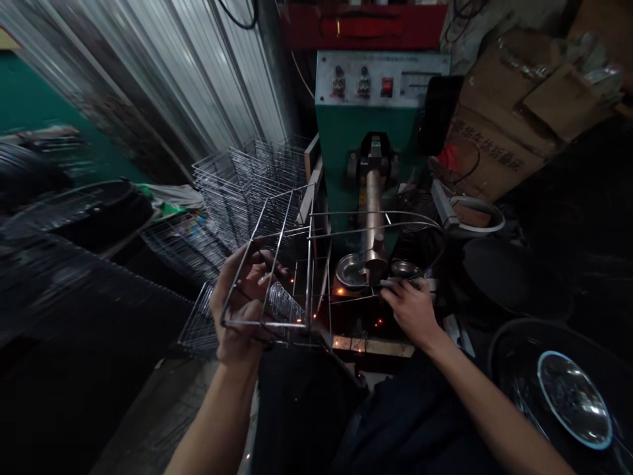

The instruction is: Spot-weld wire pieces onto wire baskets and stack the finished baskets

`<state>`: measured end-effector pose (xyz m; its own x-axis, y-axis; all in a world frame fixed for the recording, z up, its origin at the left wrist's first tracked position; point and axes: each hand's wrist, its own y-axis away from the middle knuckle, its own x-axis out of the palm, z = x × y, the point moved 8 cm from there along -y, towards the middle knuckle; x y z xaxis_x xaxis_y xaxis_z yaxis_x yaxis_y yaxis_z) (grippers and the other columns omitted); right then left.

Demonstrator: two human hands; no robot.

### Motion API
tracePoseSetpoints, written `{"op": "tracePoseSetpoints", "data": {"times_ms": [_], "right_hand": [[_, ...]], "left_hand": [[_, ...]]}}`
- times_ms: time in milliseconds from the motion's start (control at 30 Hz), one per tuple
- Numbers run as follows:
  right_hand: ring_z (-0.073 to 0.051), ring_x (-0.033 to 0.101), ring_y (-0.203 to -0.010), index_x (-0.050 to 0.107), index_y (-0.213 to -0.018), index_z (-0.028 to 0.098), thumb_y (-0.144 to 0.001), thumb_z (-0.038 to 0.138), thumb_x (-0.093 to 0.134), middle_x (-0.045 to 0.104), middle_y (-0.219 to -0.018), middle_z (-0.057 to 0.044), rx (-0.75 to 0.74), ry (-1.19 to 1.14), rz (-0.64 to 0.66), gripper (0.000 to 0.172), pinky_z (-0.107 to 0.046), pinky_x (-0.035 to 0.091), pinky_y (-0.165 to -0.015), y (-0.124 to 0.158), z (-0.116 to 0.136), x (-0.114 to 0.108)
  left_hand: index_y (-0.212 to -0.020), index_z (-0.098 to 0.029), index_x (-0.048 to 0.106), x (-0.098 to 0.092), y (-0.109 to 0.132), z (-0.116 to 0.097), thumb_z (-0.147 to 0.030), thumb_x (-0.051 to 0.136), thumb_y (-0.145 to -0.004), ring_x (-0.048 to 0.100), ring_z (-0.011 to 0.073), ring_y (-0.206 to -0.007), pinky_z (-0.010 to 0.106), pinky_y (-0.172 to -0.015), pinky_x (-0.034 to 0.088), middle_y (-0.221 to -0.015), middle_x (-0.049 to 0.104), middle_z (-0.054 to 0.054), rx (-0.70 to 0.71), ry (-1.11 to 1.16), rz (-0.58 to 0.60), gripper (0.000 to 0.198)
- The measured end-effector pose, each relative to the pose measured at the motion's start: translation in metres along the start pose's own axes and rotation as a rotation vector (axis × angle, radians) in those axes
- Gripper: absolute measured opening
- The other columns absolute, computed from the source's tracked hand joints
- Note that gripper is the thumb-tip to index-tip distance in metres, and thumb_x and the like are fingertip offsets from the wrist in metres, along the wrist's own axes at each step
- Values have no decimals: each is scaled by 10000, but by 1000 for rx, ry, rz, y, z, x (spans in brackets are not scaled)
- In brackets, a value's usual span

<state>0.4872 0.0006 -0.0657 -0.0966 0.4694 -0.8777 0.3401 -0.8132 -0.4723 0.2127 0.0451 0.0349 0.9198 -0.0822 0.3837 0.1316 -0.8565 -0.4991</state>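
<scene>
My left hand (237, 297) is closed round the near left side of a metal wire rack (310, 264), which is tilted up in front of me. Long thin wires run from the rack to the right and bend into a loop by the machine's arm. My right hand (410, 307) pinches the rack's wire at its far right end, close under the tip of the copper-coloured electrode (374, 254) of a green spot welder (341, 145). The exact piece between its fingertips is partly hidden. Orange sparks fly below the electrode and between my hands.
Stacked wire racks (247, 185) stand behind my left hand. Small metal dishes, including a round one (350, 270), sit by the electrode. A pale bucket (477, 214), cardboard boxes (514, 132) and a dark tub with a shiny round lid (573, 399) are on the right.
</scene>
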Motion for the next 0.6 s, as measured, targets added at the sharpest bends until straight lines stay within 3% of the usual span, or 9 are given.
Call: {"op": "tracePoseSetpoints", "data": {"times_ms": [167,333,433,600], "right_hand": [[-221,603,-1073,694,-1031,204,-909,-42,537,754,-1136,-56,4,19,-20,316,-409,299,-918,-3,1,-2],[-221,608,-1086,685,-1040,196,-916,-43,526,757,-1116,-55,-2,29,-55,312,-410,304,-925,-2,3,-4],[-219,603,-1104,687,-1047,207,-919,-24,555,752,-1150,-53,4,39,-41,295,-402,307,-929,-2,4,-5],[-218,608,-1064,692,-1051,207,-918,-36,504,755,-1107,-52,4,62,-31,335,-411,317,-923,-3,5,-7]], "left_hand": [[-1137,-256,758,2,-14,3,-493,891,-614,660,236,-907,389,-799,628,-1070,667,72,-9,-9,31,590],[-1084,-226,745,-4,-26,12,-420,903,-614,688,207,-824,360,-754,620,-991,677,49,-76,-8,-18,533],[-1082,-208,738,-5,-28,15,-420,899,-605,696,202,-835,358,-784,627,-1013,685,48,-85,12,-14,546],[-1076,-195,749,-7,-32,21,-483,831,-620,700,187,-781,293,-679,616,-945,713,53,-117,66,-3,545]]}}
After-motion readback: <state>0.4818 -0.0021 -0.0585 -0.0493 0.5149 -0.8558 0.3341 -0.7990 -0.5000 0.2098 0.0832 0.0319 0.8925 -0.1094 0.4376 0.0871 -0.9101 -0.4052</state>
